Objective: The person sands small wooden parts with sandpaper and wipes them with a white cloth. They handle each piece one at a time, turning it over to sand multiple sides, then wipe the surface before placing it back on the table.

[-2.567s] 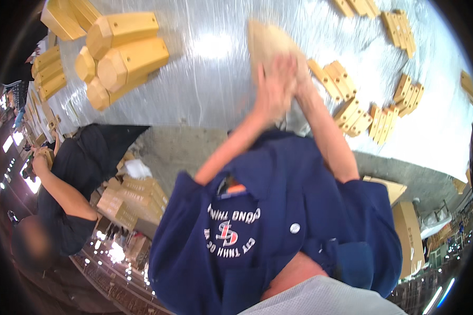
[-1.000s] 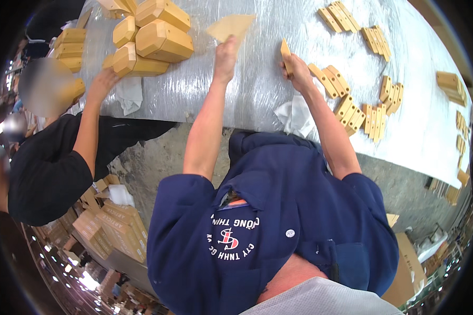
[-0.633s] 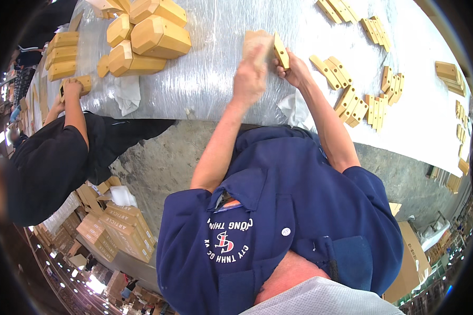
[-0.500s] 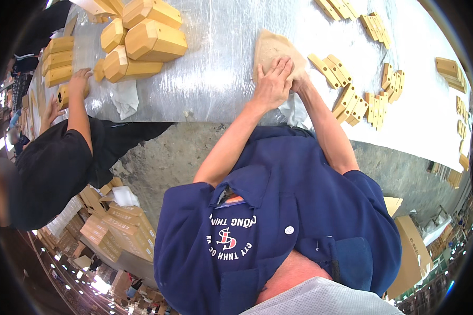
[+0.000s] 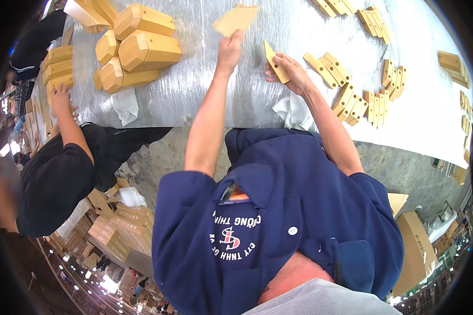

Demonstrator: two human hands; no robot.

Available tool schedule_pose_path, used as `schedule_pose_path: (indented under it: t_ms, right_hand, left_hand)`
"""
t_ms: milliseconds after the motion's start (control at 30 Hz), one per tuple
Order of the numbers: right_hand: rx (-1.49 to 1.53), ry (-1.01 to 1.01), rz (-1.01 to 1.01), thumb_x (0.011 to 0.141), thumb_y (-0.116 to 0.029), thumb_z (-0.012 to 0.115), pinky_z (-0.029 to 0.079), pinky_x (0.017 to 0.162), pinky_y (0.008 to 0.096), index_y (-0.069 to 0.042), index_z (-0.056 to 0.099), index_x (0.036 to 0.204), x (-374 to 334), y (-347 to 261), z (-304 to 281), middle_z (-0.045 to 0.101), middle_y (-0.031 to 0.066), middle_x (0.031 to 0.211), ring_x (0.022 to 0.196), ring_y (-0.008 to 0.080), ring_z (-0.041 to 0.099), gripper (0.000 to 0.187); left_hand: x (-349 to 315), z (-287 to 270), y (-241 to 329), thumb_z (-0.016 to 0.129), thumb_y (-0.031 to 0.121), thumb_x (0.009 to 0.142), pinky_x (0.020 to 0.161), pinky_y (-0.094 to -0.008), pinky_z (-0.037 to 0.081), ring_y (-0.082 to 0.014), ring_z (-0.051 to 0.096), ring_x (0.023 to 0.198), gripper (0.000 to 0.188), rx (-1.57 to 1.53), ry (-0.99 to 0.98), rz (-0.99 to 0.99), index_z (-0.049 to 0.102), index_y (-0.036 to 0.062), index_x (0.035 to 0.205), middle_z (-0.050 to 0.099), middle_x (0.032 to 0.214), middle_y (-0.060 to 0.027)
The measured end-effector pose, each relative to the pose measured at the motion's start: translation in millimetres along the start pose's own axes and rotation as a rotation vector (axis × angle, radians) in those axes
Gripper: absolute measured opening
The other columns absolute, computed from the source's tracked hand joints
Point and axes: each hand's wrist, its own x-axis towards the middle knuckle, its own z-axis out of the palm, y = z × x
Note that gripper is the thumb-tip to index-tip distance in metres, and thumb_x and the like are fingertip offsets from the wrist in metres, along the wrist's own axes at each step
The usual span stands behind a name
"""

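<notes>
On the worker's navy shirt (image 5: pixel 270 210), in the lower middle of the frame, I can see white lettering, upside down from here, curving around a red-and-white emblem (image 5: pixel 229 239). Over at the lower left, the stacked cartons (image 5: pixel 129 227) carry pale printed words, slanting with the boxes, while a brown cardboard box (image 5: pixel 412 257) at the lower right bears a short line of dark characters.
</notes>
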Motion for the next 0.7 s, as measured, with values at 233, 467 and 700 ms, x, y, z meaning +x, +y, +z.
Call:
schedule_pose_path:
  t_ms: [233, 467, 700]
  right_hand:
    - [-0.340, 0.109, 0.090, 0.099, -0.047, 0.045, 0.042, 0.047, 0.0225, -0.005, 0.054, 0.097, -14.3, -12.7, 18.5, 0.052, 0.0005, 0.066, 0.050, 0.0076, 0.047, 0.044]
    - [0.124, -0.025, 0.115, 0.099, -0.029, 0.042, 0.048, 0.052, 0.0222, 0.001, 0.045, 0.119, -10.4, 0.1, 4.6, 0.058, 0.0086, 0.092, 0.066, 0.0114, 0.055, 0.036]
    - [0.224, -0.080, -0.090, 0.091, -0.004, 0.052, 0.051, 0.094, 0.0347, 0.004, 0.026, 0.145, -15.3, 3.3, 1.1, 0.057, 0.0149, 0.116, 0.103, 0.0233, 0.061, 0.060]
  left_hand:
    - [-86.1, -17.1, 21.0, 0.050, 0.030, 0.099, 0.073, -0.0270, 0.044, -0.0096, 0.054, 0.083, 0.041, -0.124, 0.151, -0.008, 0.063, -0.0075, 0.105, 0.064, 0.091, -0.0028]
    - [-104.1, -17.2, 12.4, 0.049, 0.026, 0.101, 0.080, -0.0272, 0.047, -0.0124, 0.059, 0.091, 0.036, -0.107, 0.164, -0.061, 0.062, -0.0059, 0.110, 0.066, 0.103, -0.0067]
    - [-110.8, 10.3, 23.1, 0.046, 0.028, 0.102, 0.054, -0.0299, 0.041, -0.0087, 0.048, 0.061, 0.039, 0.056, 0.182, 0.019, 0.060, -0.0065, 0.091, 0.055, 0.066, -0.0010]
